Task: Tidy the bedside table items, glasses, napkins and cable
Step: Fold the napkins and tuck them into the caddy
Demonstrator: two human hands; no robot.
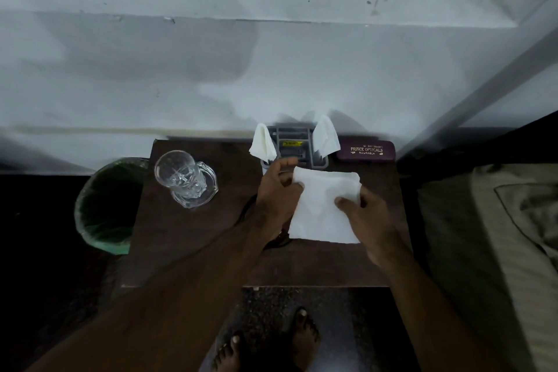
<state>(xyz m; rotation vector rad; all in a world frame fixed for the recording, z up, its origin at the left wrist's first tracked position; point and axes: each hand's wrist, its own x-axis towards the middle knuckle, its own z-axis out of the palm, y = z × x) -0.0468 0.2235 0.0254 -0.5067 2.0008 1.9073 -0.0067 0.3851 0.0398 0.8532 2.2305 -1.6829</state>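
Your left hand (276,187) and right hand (367,214) pinch the white paper napkin (323,208) at centre frame, mid-fold; next, slot it into the grey plastic holder (294,146).

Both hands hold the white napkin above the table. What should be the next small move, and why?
Probably fold it once more, then slip it into the grey holder. The left hand pinches the napkin at its far left corner and the right hand grips its right edge, so it is spread flat. Two folded napkins already stand in the holder, one at each end.
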